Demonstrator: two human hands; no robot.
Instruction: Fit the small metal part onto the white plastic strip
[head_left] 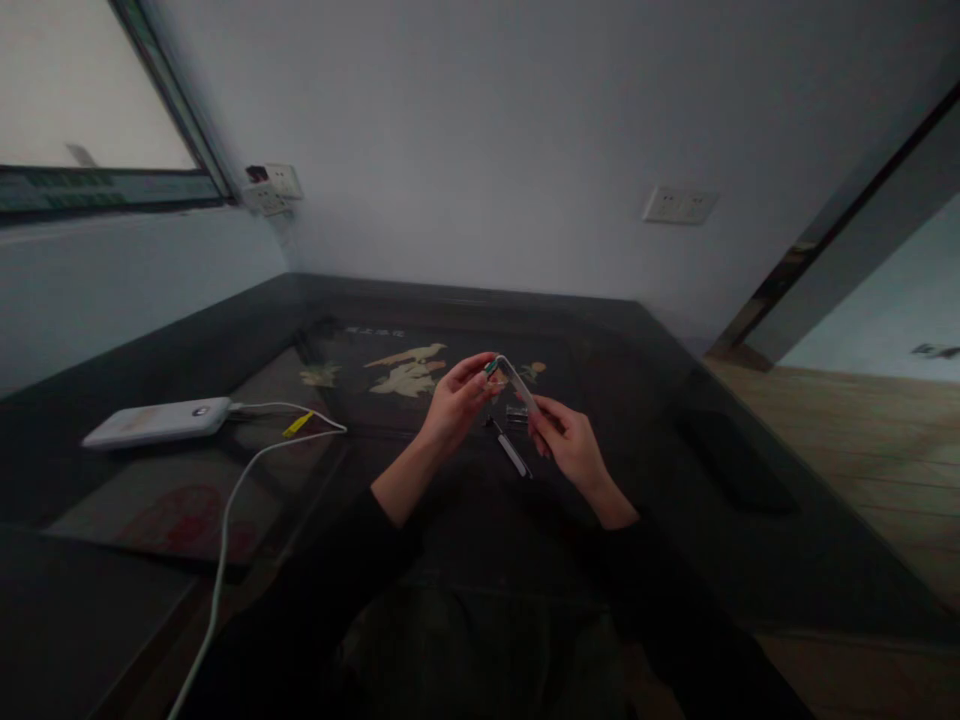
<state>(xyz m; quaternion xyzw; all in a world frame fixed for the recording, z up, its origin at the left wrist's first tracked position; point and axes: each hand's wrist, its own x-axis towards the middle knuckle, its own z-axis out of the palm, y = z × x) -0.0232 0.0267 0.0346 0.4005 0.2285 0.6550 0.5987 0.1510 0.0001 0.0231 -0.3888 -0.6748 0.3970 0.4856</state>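
Note:
Above the middle of the table, both hands grip one small object, a narrow pale bar [519, 382] with a sharp bend at its top and a green part [491, 367] at the left end. The fingers of my left hand [452, 405] close around the green end. My right hand [568, 440] pinches the bar's lower right end between thumb and fingers. What exactly the object is cannot be made out. Just below the hands, a slim silver-and-black piece [513, 452] lies on the table. A small clear or metallic item [516, 413] sits beside it, partly hidden by my right hand.
A white power bank [159, 423] with a white cable [225, 520] and yellow tag [298, 425] lies at left. On the right rests a dark flat phone-like object [735, 460]. The dark glossy table [630, 370] meets the wall, which carries sockets [681, 205].

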